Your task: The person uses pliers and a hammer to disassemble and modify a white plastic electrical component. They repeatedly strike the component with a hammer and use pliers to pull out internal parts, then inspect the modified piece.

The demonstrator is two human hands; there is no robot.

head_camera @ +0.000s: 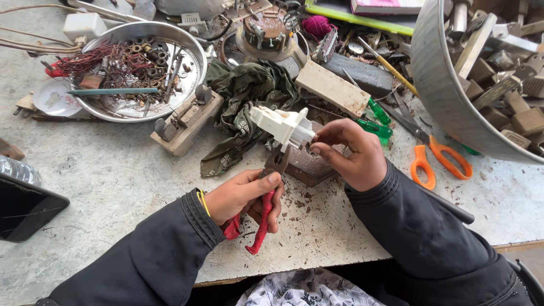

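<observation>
My left hand [243, 195] grips red-handled pliers [263, 218], whose dark jaws [276, 161] point up and touch the underside of a white plastic electrical part [281, 126]. My right hand [351, 153] holds that white part at its right end with fingertips. Both hands hover over a rusty brown block [306, 167] lying on the stained grey worktable [113, 181]. Black sleeves cover both forearms.
A round metal tray [192, 85] of copper wire, nuts and rods sits at back left, a green rag [249, 90] beside it. Orange-handled scissors [436, 158], green screwdrivers [377, 122] and a large metal bowl [442, 90] of parts lie right. A dark phone [25, 207] rests at left.
</observation>
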